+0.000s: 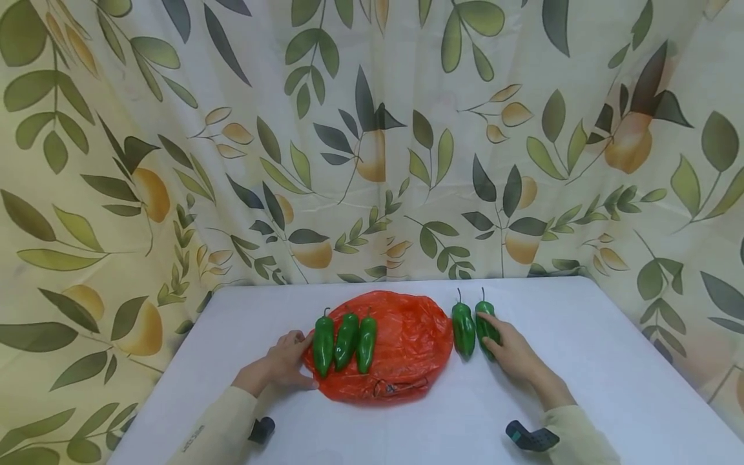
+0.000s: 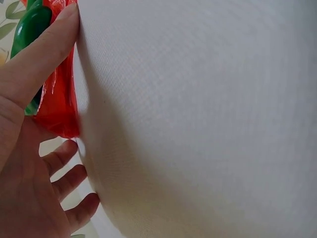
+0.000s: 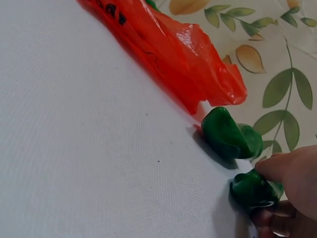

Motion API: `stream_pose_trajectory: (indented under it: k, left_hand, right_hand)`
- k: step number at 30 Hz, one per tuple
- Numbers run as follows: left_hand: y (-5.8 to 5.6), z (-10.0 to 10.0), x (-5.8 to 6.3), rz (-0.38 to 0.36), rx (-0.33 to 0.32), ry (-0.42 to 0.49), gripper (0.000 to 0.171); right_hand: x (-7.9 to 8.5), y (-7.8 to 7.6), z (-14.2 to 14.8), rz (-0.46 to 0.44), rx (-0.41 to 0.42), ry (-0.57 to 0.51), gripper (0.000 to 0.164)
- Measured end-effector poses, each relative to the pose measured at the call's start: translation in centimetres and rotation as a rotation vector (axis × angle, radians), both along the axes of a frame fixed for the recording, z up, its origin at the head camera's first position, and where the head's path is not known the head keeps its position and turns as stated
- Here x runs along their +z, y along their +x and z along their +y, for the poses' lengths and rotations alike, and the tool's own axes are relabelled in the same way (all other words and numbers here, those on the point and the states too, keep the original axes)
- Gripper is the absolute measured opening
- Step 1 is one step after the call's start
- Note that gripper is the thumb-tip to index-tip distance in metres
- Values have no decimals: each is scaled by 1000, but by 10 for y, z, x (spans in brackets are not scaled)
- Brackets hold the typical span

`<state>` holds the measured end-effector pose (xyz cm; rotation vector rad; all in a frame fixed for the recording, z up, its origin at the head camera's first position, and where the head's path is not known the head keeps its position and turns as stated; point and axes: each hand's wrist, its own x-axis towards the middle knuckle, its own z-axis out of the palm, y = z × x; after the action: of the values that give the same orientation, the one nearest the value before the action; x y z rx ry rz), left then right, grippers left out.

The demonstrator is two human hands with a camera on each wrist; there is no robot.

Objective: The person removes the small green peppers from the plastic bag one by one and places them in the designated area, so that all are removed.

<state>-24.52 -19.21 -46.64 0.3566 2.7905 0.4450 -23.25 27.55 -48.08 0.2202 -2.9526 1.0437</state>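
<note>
1 pepper [image 1: 487, 331] btwn rt fingers [image 1: 495, 321]

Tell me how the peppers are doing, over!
Left hand touching red bag. Right hand gripping outermost pepper. Three peppers on bag. Another pepper lies between bag and right hand.

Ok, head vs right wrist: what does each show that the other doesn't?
Head only: the left hand at the edge of the red plastic bag, both sleeves, and the three peppers on the bag in full; right wrist gets just a sliver of green there.

Right wrist only: the lower ends of the gripped pepper and its neighbor pepper close up, nearly end-on, with the bag seen low from the side.

Both: right hand, those two peppers, the bag, white table, leaf-print backdrop.
</note>
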Motion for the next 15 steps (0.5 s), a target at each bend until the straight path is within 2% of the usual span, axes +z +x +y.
stream_pose_trajectory:
  k: [15]
  left_hand:
    - [-2, -1, 0, -33, 24, 12, 106]
  right_hand:
    - [3, 0, 1, 2, 0, -1, 60]
